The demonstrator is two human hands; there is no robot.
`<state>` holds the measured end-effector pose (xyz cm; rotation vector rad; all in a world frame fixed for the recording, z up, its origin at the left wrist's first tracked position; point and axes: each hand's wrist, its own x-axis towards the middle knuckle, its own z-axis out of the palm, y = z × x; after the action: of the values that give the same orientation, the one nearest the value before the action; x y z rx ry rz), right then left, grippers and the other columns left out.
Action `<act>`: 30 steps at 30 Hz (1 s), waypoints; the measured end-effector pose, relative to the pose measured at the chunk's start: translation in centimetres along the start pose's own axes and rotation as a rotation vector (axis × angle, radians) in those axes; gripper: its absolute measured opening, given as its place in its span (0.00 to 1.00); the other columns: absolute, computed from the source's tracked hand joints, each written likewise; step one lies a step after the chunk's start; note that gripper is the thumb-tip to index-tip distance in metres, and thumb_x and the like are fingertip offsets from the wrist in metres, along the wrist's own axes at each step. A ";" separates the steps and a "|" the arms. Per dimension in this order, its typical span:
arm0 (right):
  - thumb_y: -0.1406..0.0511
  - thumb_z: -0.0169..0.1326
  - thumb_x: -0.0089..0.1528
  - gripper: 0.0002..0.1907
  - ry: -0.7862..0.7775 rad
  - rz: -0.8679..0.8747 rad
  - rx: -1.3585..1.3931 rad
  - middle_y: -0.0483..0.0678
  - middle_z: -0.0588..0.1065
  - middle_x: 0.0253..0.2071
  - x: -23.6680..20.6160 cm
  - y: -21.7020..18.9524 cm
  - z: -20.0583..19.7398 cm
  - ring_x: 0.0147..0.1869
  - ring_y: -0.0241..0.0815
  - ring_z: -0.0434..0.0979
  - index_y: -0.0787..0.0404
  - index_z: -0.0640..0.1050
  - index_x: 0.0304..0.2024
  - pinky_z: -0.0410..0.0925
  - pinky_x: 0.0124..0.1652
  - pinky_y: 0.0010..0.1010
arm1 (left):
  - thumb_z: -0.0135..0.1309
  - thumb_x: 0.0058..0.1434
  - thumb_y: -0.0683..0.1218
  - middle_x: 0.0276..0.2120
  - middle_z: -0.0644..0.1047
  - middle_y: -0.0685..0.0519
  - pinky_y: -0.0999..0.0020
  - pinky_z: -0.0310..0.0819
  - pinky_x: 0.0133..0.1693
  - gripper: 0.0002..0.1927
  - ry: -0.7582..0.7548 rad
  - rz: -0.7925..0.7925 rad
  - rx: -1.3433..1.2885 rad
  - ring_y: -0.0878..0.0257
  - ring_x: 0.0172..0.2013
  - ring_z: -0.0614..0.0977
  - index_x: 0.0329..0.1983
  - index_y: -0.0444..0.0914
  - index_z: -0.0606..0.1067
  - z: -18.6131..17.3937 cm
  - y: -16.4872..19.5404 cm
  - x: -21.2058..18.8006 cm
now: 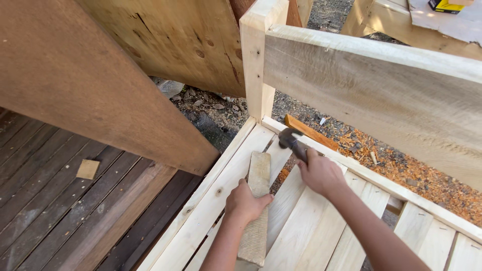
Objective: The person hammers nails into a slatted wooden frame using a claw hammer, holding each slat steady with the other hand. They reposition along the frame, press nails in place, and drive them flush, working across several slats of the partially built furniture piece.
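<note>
A: State each grip.

B: Left hand [244, 203] clamps the short rough pale wooden block [256, 211] flat on the pale slatted pallet frame [216, 195]. Right hand [321, 174] is clenched on the dark steel hammer [290, 139], head just beyond the block's far end.

A: Recommended technique?

B: Likely best: thumb clear, strike squarely.

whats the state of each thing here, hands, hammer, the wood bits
left hand: closed around the short plank
short plank: lying lengthwise on the slats, held
right hand: closed on the hammer handle
hammer: head down near the frame corner
slatted frame: pale slats with gaps between
corner post: upright
wood shavings: scattered on the ground
small wood square: lying flat on the dark deck
</note>
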<state>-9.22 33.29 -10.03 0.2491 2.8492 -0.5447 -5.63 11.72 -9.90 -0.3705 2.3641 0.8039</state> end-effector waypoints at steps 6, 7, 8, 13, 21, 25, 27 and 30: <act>0.51 0.47 0.67 0.21 0.144 0.013 0.204 0.64 0.79 0.32 -1.1 1.3 -0.3 0.40 0.66 0.80 0.62 0.68 0.45 0.70 0.41 0.56 | 0.68 0.49 0.60 0.54 0.78 0.39 0.58 0.75 0.58 0.44 -0.002 0.008 -0.122 0.48 0.54 0.82 0.62 0.32 0.66 0.9 -0.3 -0.1; 0.50 0.47 0.67 0.21 0.141 0.000 0.166 0.64 0.79 0.32 -1.0 1.3 0.1 0.40 0.67 0.80 0.63 0.68 0.45 0.70 0.41 0.55 | 0.68 0.48 0.60 0.54 0.78 0.40 0.58 0.75 0.57 0.44 0.000 -0.006 -0.114 0.49 0.54 0.82 0.62 0.32 0.66 1.0 -0.2 -0.1; 0.50 0.47 0.67 0.22 0.139 -0.011 0.128 0.64 0.79 0.32 -0.8 1.3 0.5 0.40 0.67 0.80 0.63 0.68 0.45 0.70 0.41 0.55 | 0.68 0.48 0.60 0.54 0.78 0.40 0.58 0.76 0.57 0.44 0.001 -0.019 -0.105 0.49 0.54 0.82 0.62 0.32 0.66 1.1 -0.1 -0.1; 0.50 0.50 0.65 0.21 0.069 -0.021 0.068 0.64 0.79 0.34 1.3 0.8 2.2 0.40 0.67 0.79 0.62 0.72 0.45 0.70 0.40 0.55 | 0.69 0.47 0.61 0.53 0.78 0.39 0.58 0.75 0.57 0.47 0.036 -0.002 -0.069 0.48 0.54 0.81 0.63 0.32 0.65 1.2 -0.2 0.1; 0.54 0.53 0.66 0.17 -0.165 0.029 0.699 0.52 0.72 0.21 2.9 -3.9 5.8 0.19 0.42 0.71 0.63 0.72 0.40 0.66 0.23 0.38 | 0.72 0.43 0.60 0.48 0.80 0.39 0.56 0.77 0.51 0.47 0.102 0.026 -0.175 0.46 0.50 0.82 0.60 0.33 0.66 5.6 0.2 -1.1; 0.60 0.62 0.63 0.18 -0.172 -0.097 0.845 0.48 0.70 0.22 2.9 -6.2 8.1 0.18 0.37 0.68 0.68 0.71 0.39 0.62 0.19 0.34 | 0.72 0.40 0.61 0.42 0.83 0.39 0.56 0.79 0.49 0.45 0.159 -0.004 -0.260 0.45 0.45 0.85 0.54 0.31 0.69 6.0 -2.6 -2.0; 0.64 0.64 0.59 0.17 -0.138 -0.123 0.720 0.48 0.72 0.23 2.7 -6.3 8.7 0.19 0.39 0.70 0.68 0.72 0.40 0.64 0.21 0.36 | 0.74 0.36 0.63 0.42 0.81 0.39 0.56 0.79 0.48 0.49 0.150 -0.027 -0.248 0.45 0.44 0.85 0.53 0.30 0.68 5.5 -4.3 -2.0; 0.68 0.64 0.59 0.16 -0.084 -0.212 0.587 0.52 0.74 0.24 2.8 -5.9 9.5 0.21 0.41 0.72 0.69 0.73 0.43 0.67 0.23 0.36 | 0.75 0.34 0.62 0.40 0.81 0.39 0.55 0.80 0.46 0.50 0.223 0.001 -0.291 0.45 0.42 0.85 0.54 0.29 0.69 5.4 -5.9 -1.5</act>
<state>-11.34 24.65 -17.36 0.0143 2.5778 -1.3935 0.61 10.65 -15.05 -0.6069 2.4516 1.1649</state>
